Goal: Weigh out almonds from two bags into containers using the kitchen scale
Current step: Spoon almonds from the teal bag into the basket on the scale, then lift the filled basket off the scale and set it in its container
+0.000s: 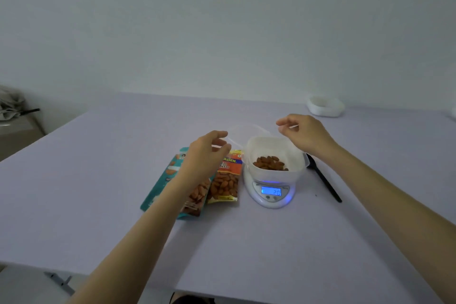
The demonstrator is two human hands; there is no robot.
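head view: the kitchen scale (pixel 270 191) stands on the lavender worktop (pixel 98 180), right of centre, with its blue display lit (the digits appear to read 20, but they are blurred). a translucent container (pixel 293 163) sits on the scale platform, and a shallow layer of almonds (pixel 269 163) covers part of its floor. a clear lid (pixel 249 132) is held in the air just behind and above the container's far rim; it is faint and only part of its outline shows. the left hand (pixel 206 153) reaches in over the two bags, its fingers (pixel 223 149) curled and pinching the lid's left edge. the right hand (pixel 306 134) is raised beyond the container's right side, with thumb and forefinger closed on the lid's right edge. the teal bag (pixel 160 187) lies flat left of the scale, partly covered by the left forearm. the red and yellow bag (pixel 225 182) lies between the teal bag and the scale, just beside both, its front showing almonds. a black utensil (pixel 325 182) lies on the worktop right of the scale, its handle pointing toward the near edge. a stack of white containers (pixel 325 106) rests at the far right of the worktop, well apart from the scale.
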